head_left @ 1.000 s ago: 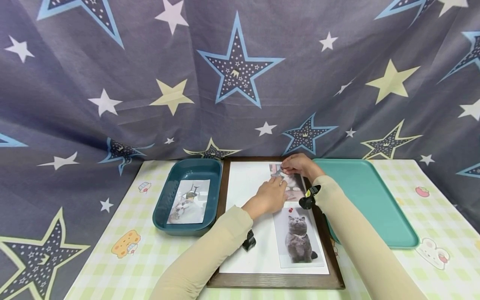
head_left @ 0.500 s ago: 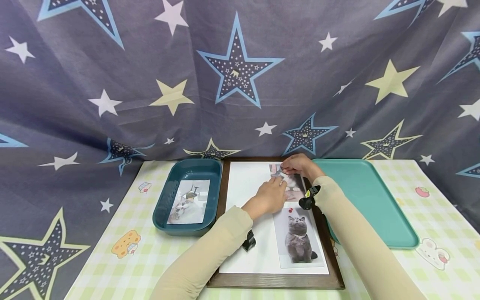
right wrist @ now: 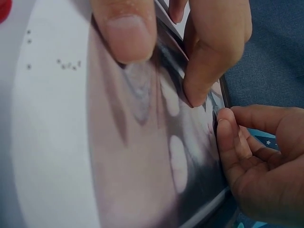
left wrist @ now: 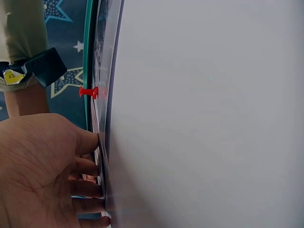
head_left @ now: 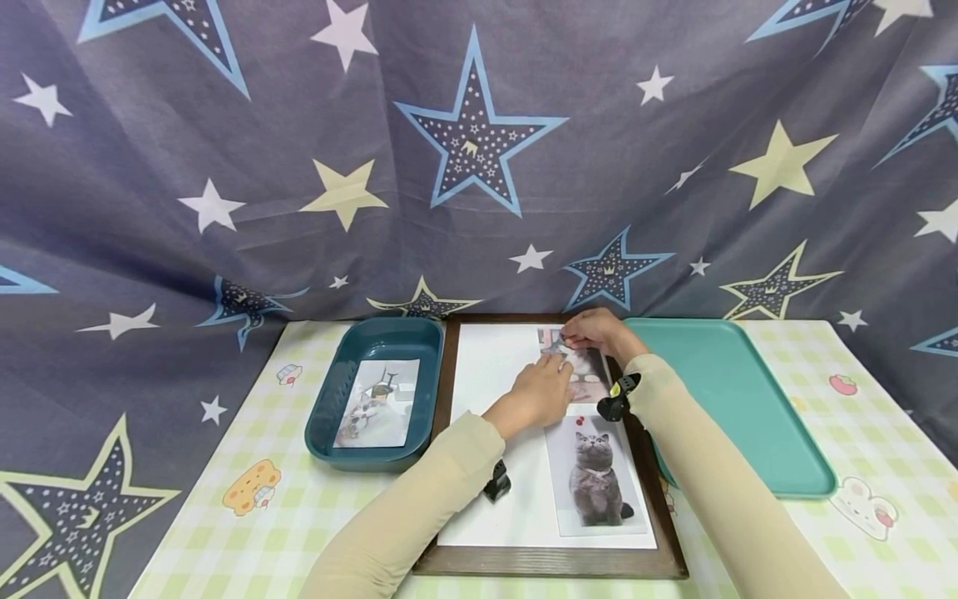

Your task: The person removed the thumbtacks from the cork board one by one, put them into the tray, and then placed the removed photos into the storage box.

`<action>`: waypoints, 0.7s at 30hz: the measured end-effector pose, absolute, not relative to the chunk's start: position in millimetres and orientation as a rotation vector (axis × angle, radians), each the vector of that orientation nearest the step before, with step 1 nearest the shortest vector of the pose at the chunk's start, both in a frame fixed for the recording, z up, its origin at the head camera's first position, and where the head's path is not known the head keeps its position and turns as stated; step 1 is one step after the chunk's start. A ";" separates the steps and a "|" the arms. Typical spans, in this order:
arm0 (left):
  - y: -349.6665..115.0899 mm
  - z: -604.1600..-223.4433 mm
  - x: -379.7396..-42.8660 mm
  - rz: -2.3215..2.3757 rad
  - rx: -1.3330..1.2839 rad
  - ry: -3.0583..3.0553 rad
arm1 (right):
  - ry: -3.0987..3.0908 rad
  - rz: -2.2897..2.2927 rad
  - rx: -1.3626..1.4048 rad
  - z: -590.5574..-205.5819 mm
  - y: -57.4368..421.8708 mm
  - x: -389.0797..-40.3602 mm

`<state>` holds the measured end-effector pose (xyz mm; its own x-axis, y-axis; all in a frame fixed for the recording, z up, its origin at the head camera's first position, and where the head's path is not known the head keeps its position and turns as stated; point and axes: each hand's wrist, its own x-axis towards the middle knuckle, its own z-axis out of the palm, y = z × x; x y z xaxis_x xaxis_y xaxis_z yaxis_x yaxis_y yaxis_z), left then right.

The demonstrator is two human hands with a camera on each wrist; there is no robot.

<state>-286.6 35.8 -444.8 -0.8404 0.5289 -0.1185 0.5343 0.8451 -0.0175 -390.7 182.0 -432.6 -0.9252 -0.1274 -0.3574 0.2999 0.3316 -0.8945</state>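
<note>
On the white board with its brown wooden frame, my left hand presses an upper cat photo with extended fingers and thumb. At that photo's top my right hand pinches with thumb and forefinger. In the right wrist view the right hand shows its fingertips meeting right at the photo's edge; what they pinch is small and mostly hidden. Below lies a second photo, of a grey cat, with a red pushpin at its top. The left wrist view shows this red pushpin side-on.
Left of the board stands a dark teal bin holding another cat photo. A flat green tray lies to the right, under the right forearm. Behind the table hangs a star-patterned cloth. The tablecloth is green checked.
</note>
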 end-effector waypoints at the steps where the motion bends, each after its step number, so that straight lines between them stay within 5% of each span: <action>1: 35.9 -444.9 -286.5 -0.077 0.841 2.911 | 2.239 -1.624 0.156 -433.0 181.9 -390.6; 21: 35.3 -443.5 -285.3 -0.052 0.832 2.900 | 2.269 -1.641 0.181 -432.6 181.1 -386.3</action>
